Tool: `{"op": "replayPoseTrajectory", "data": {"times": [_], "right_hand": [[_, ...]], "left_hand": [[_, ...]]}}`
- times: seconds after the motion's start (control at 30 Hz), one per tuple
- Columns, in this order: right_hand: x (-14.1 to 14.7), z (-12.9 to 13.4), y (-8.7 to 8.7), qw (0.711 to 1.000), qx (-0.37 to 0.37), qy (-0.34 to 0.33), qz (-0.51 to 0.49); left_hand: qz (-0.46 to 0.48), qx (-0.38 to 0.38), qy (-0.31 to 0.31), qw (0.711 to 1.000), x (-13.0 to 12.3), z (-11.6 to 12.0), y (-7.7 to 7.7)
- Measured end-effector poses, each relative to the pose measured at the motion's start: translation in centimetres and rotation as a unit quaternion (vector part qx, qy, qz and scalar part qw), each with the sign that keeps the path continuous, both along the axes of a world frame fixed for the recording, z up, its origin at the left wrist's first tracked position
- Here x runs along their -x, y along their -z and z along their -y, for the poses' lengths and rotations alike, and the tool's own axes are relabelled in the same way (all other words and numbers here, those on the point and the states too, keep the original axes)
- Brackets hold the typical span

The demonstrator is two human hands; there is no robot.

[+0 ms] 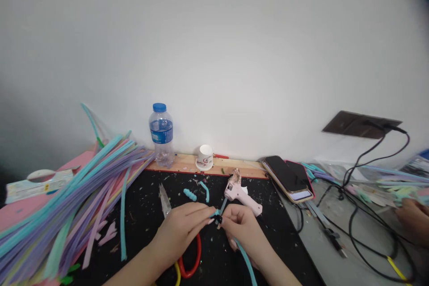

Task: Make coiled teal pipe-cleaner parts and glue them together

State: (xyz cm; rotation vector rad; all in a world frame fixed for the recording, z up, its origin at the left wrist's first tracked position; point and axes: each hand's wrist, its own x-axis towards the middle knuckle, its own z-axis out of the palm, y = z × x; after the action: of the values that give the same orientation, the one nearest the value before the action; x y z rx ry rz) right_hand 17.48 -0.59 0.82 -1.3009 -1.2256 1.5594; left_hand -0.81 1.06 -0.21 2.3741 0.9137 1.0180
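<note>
Both hands meet over the black mat [140, 214]. My left hand [184, 228] pinches a short turquoise fuzzy piece [216, 213] at its fingertips. My right hand [243, 232], fingers closed, holds a long turquoise fuzzy stem [246, 261] that hangs down below the palm. A small dark item at the meeting fingertips is too small to make out. Scissors [165, 201] with red and yellow handles lie partly under my left hand. Just beyond my right hand rests a pale pink glue gun [243, 194]. A coiled turquoise piece [190, 194] and a short turquoise strip [205, 191] lie beyond the hands.
Many pastel stems [83, 187] are heaped at left. A water bottle [162, 138] and paper cup [204, 157] stand by the wall. Phones [291, 176] and black cables [355, 228] lie at right. Another person's hand [414, 219] is at the right edge.
</note>
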Motion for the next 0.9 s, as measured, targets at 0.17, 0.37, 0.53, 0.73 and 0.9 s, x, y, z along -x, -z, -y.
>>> {"op": "replayPoseTrajectory", "data": {"times": [0.17, 0.37, 0.53, 0.73, 0.9], "right_hand": [[-0.05, 0.24, -0.61, 0.998, 0.032, 0.006, -0.060], [-0.28, 0.17, -0.34, 0.996, -0.020, -0.012, -0.089], [-0.16, 0.33, 0.01, 0.995, -0.038, -0.060, -0.063], [-0.01, 0.56, 0.18, 0.998, -0.001, -0.031, -0.049], [0.45, 0.71, -0.16, 0.996, 0.040, -0.031, -0.071]], "left_hand": [[-0.009, -0.025, -0.020, 0.999, -0.05, -0.06, 0.04], [0.013, 0.034, -0.070, 0.997, -0.06, -0.02, 0.10], [0.018, 0.040, -0.073, 0.996, -0.06, -0.05, 0.00], [-0.003, 0.053, -0.054, 0.997, -0.35, 0.06, 0.00], [-0.035, 0.020, -0.037, 0.999, -0.18, -0.03, 0.23]]}}
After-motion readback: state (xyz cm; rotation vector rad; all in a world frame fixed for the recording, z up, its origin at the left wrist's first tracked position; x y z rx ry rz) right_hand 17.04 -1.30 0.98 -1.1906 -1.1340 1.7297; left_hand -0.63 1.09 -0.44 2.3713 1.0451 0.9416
